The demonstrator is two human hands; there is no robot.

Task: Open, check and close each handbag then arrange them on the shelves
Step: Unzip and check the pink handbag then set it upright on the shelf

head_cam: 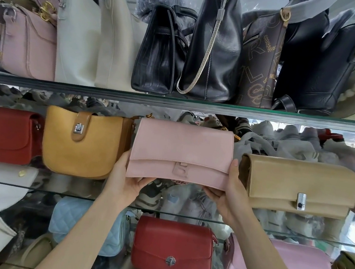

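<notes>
Holding pink handbag [181,152] (flap shut) at middle glass shelf [175,105], btwn mustard bag [80,144] & tan clutch [299,185]; left hand [124,179], right hand [229,189] grip bottom corners. Looks light, stiff, smooth.

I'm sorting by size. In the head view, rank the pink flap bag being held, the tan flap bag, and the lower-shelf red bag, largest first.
1. tan flap bag
2. pink flap bag, looking about alike; it is held nearer the camera, so this order is unsure
3. red bag, clearly smallest
</notes>
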